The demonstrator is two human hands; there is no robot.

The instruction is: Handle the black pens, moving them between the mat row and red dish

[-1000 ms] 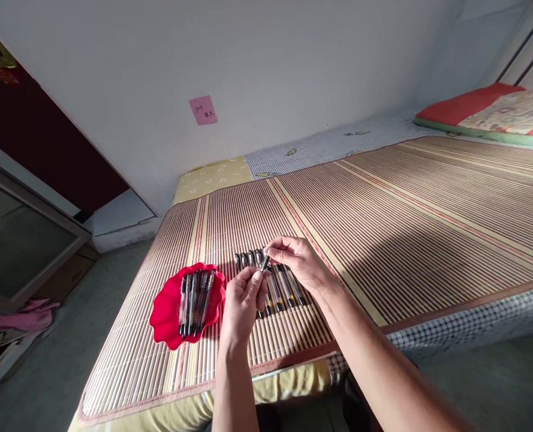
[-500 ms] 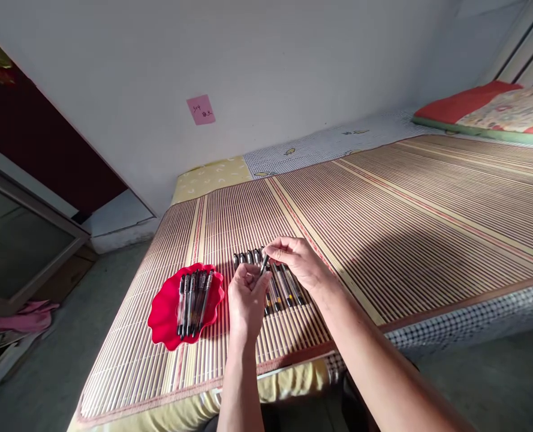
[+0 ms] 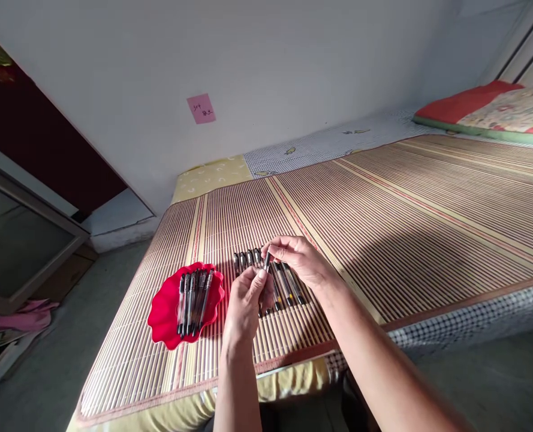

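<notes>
Between my two hands is a pen (image 3: pixel 267 260), its dark upper end showing. My left hand (image 3: pixel 248 297) grips the lower part with thumb and fingers, and my right hand (image 3: pixel 295 258) pinches the top end. Beneath and behind them, a row of pens (image 3: pixel 286 285) lies side by side on the slatted mat (image 3: pixel 230 222); my hands hide part of that row. Left of my left hand sits a red scalloped plate (image 3: pixel 165 306) holding several black-capped clear pens (image 3: pixel 194 303).
The mat covers a bed whose front edge shows yellow and checked cloth (image 3: pixel 293 384). A folded red and floral quilt (image 3: pixel 486 108) lies at the far right. Behind the bed, a pink note (image 3: pixel 201 108) is stuck on the wall. A glass-panelled door (image 3: pixel 18 240) stands at left.
My left thumb has moved up along the pen, and the left hand has turned slightly. The pen stands more upright between my hands. The plate and the row of pens stay put.
</notes>
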